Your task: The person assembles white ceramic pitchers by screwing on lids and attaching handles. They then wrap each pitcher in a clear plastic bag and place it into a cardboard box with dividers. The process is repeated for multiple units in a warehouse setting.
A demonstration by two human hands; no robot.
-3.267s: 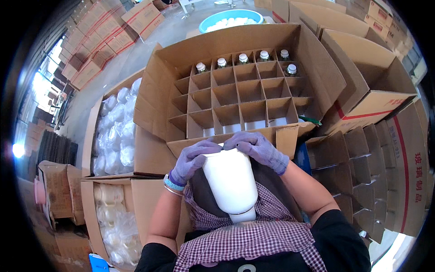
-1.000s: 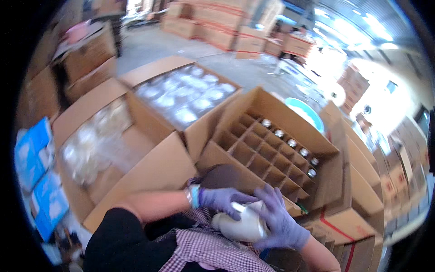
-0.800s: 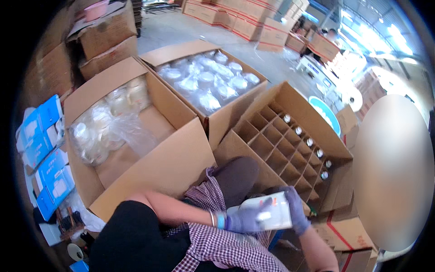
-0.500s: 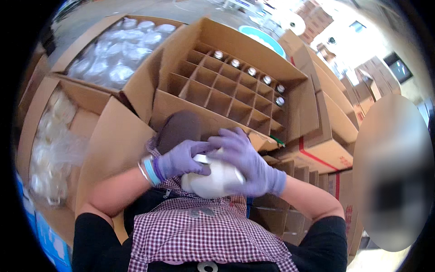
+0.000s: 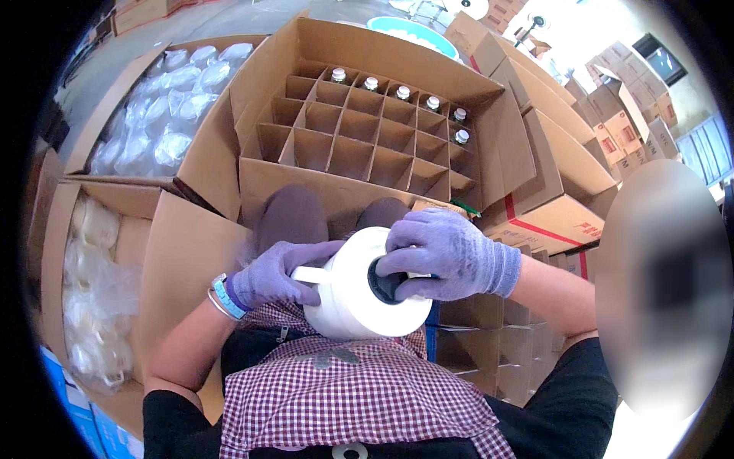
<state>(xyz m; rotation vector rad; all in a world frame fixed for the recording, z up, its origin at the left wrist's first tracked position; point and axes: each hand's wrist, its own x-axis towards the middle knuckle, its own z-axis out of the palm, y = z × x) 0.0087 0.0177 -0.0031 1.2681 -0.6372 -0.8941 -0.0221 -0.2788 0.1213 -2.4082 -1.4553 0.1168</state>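
Note:
Both hands wear purple gloves. In my lap lies a tilted white jug (image 5: 348,306) with a loop handle, its dark round opening facing up and to the right. My left hand (image 5: 277,274) is closed on the jug at its handle side. The fingers and thumb of my right hand (image 5: 447,256) are bent together over the dark opening, fingertips reaching into it. Whatever they pinch there is hidden. Just beyond my knees stands an open carton (image 5: 283,172) with cardboard dividers. Several capped glass bottles (image 5: 403,93) stand in its far and right-hand cells.
An open carton of plastic-wrapped pieces (image 5: 172,107) stands at the far left. Nearer, another carton holds clear-wrapped white items (image 5: 95,306). Cartons (image 5: 554,183) line the right, and a divided box (image 5: 466,344) sits by my right forearm. A blue tub (image 5: 413,34) is behind.
The jug has turned so that its dark opening now faces up. My right hand has moved from the jug's side onto that opening. My left hand keeps hold. The view has shifted slightly.

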